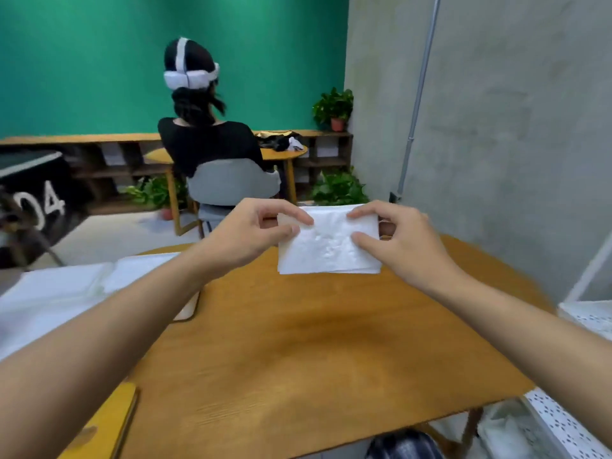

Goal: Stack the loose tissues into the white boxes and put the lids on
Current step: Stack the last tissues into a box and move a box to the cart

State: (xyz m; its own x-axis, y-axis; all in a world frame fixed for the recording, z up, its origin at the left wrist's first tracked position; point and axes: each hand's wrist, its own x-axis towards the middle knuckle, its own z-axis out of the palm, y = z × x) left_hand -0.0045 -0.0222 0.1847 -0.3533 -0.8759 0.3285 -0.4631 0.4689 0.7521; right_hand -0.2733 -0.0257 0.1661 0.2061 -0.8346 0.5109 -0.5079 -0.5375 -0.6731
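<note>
- Left hand point(255, 230): pinches the left edge of the folded tissue stack point(328, 243)
- Right hand point(394, 236): pinches its right edge
- Stack position: raised over the far side of the wooden table point(298, 342)

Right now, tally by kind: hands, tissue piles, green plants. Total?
Hands: 2, left hand and right hand, both pinching the held tissues.
Tissue piles: 2, held tissues plus loose pile on the table.
Green plants: 3, shelf plant, left floor plant, right floor plant.
Total: 7.
</note>
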